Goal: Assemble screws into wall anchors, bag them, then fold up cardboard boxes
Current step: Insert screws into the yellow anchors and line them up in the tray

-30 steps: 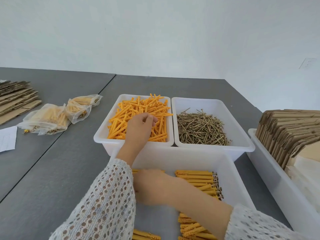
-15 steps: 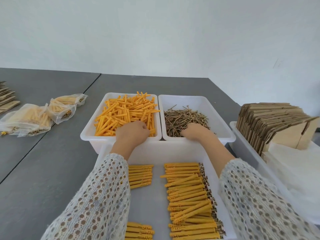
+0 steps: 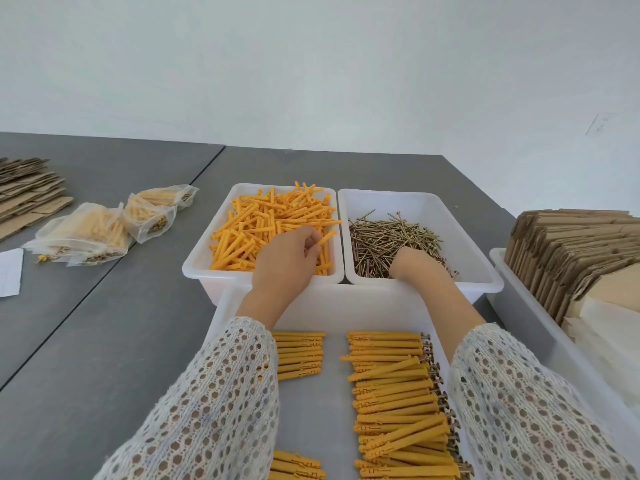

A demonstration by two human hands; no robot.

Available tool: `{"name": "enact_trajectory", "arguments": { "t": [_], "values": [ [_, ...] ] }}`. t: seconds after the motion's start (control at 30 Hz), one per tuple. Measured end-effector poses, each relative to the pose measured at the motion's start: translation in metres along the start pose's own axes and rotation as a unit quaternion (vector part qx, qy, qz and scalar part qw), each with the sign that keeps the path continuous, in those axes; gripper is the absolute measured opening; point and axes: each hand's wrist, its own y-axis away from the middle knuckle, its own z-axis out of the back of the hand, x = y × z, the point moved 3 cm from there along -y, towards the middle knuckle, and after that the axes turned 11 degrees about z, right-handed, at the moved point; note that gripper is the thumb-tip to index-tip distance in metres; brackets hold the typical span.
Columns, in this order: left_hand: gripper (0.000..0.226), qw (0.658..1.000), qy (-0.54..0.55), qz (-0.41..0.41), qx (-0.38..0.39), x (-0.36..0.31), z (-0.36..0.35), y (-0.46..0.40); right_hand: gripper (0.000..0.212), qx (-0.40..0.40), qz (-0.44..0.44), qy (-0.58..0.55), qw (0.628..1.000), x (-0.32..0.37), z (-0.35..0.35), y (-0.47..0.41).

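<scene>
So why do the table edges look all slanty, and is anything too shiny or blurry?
Head view: the wide lens splays the gray table edges outward; light is soft and even, shadows faint; no harsh glare on the white bins; the left hand pinching an anchor is sharp, the right hand in the screws slightly soft.

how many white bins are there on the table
4: the anchor bin at centre left, the screw bin beside it on the right, the near bin holding assembled anchors, and the cardboard bin at far right. Others may lie out of frame.

White paper sheet [image 3: 9, 271] at table [image 3: 86, 341] edge
</scene>
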Motion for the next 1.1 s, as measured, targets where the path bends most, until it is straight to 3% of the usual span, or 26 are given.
{"name": "enact_trajectory", "arguments": {
  "t": [0.17,0.27,0.4,0.5,0.57,0.73,0.9,1.1],
  "values": [
    [0.010,1.000,0.001,0.006,0.002,0.000,-0.001,-0.002,0.016,-0.060,0.032,-0.035,0.997,0.001,0.003,0.003],
    [0.013,1.000,0.002,0.004,0.001,0.001,-0.001,-0.002,0.017,-0.163,0.048,-0.049,0.984,0.002,0.010,0.009],
    [0.011,1.000,0.003,0.003,0.004,0.002,-0.001,-0.003,0.017,-0.283,0.075,-0.273,0.917,0.004,0.021,0.020],
    [0.012,1.000,0.004,0.006,0.007,0.001,-0.001,-0.003,0.014,-0.278,0.091,-0.461,0.838,0.004,0.021,0.025],
    [0.012,1.000,0.006,0.007,0.007,0.001,0.000,-0.003,0.013,-0.254,0.116,-0.507,0.816,0.006,0.021,0.025],
    [0.012,1.000,0.006,0.007,0.008,0.001,0.000,-0.002,0.026,-0.220,0.135,-0.532,0.806,0.015,0.019,0.025],
    [0.014,1.000,0.007,0.007,0.013,0.001,0.001,-0.002,0.029,-0.244,0.120,-0.549,0.790,0.014,0.018,0.024],
    [0.016,1.000,0.007,0.011,0.017,0.001,0.002,-0.001,0.028,-0.273,0.113,-0.520,0.801,0.018,0.016,0.022]
  ]
}}
